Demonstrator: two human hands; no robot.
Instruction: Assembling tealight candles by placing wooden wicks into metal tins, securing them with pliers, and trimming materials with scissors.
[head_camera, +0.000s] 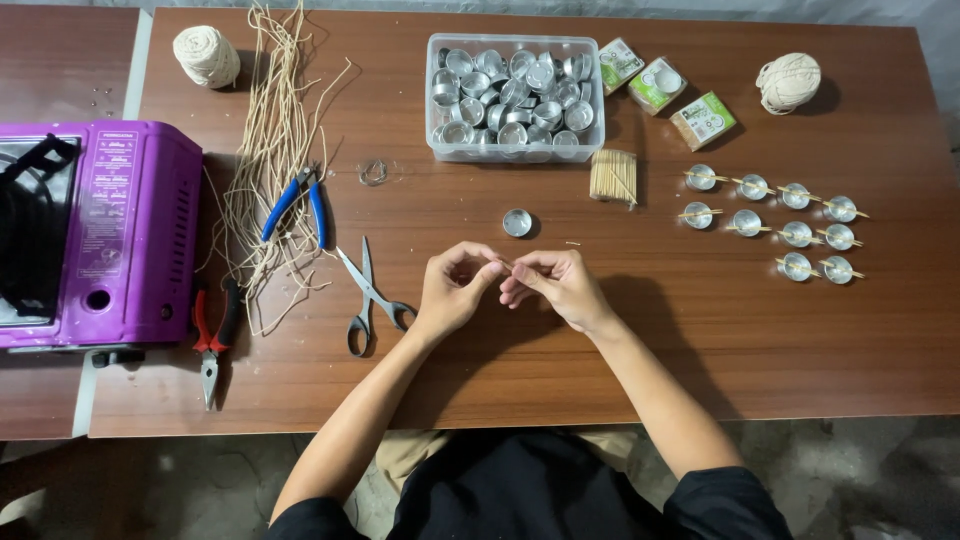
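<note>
Both hands meet over the middle of the counter (700, 360). The left hand (455, 290) and the right hand (560, 285) pinch something thin between their fingertips, most likely a small stick or a bit of wick; each grip is narrow and closed on it, though the piece itself is too small to make out clearly.

Judging by what lies about, the work looks partly done. On the right, eleven small metal cups (770, 225) stand in three rows, each with a stick laid across its rim. One empty cup (517, 222) waits just beyond the hands. Far more sit unused in the clear plastic tub (515, 97), and a bundle of sticks (612, 177) lies beside it.

Three small boxes (660, 90), green and white, lie tilted to the right of the tub; their print is too small to tell apart. A purple camping stove (120, 230) on the left carries a pale label panel on its side. Cut wick lengths (275, 150), blue-handled pliers (295, 200), scissors (368, 295), red-handled pliers (212, 335) and two twine balls (207, 55) lie nearby.
</note>
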